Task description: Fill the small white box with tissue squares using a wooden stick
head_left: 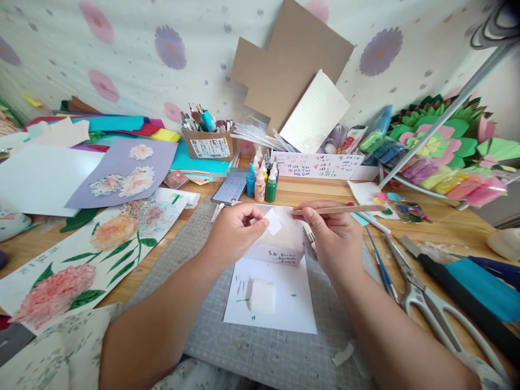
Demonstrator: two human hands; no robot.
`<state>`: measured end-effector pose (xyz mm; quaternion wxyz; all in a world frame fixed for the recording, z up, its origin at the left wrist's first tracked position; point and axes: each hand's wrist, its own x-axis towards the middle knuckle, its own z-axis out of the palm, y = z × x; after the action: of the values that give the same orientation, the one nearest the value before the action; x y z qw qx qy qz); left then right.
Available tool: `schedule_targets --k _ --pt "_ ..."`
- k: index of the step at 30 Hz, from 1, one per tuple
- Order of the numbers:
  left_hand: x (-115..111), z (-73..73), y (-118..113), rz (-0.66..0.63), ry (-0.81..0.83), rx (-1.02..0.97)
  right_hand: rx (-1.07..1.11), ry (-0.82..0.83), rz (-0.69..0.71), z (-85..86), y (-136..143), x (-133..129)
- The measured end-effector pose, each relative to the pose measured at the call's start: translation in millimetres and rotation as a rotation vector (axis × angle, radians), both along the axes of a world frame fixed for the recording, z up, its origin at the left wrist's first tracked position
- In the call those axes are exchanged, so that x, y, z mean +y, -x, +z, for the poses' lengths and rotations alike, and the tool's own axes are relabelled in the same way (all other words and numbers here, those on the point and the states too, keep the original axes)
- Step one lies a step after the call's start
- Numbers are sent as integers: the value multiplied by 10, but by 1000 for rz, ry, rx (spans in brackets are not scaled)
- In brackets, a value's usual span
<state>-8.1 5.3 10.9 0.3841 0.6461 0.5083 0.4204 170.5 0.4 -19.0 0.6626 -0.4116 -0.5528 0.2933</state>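
Head view: L hand [239,227] pinches a small white square [273,222] betw. thumb and forefinger, which are closed on it. R hand [331,227] grips a flat wooden stick [345,209] w/ bent fingers; its tip is near the square, apart from it. On the white sheet [292,314] below lies a pale stack [262,297]. Prob. work on this square is at an early stage: its visible face looks blank. Stack's remaining use: can't tell.

A loose, off-white left sleeve [69,352], scattered with small grey-green leaf-like marks, shows by the near edge of the desk [320,189]. The right sleeve [481,369] is similarly pale and patterned. Both forearms [162,292] are bare.
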Motion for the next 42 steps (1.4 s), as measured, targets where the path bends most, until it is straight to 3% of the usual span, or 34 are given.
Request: schedule_targets --k 4,7,11,14,17,19,22,25,32,42 --pt "62 2 78 69 -61 129 -118 112 -97 -23 -53 84" --pt "94 14 125 67 -90 205 -269 139 -74 -20 -55 101" --pt "97 28 156 40 -57 88 -397 73 -66 -4 -48 74" --pt "84 8 142 -24 34 -216 -212 -63 -52 34 -40 28" --pt "68 -35 100 -110 115 -409 50 -146 94 75 -12 -25" --pt "57 -66 73 -118 115 -418 122 -172 195 97 11 -60" --pt "41 -98 49 -98 70 -356 62 -216 262 125 34 -102" --pt "31 -99 33 -113 90 -402 18 -231 274 140 40 -123" --pt "-4 -77 -19 -192 173 -613 206 -150 334 112 67 -121" --pt "-34 -73 -26 -220 179 -601 198 -136 335 126 65 -156"
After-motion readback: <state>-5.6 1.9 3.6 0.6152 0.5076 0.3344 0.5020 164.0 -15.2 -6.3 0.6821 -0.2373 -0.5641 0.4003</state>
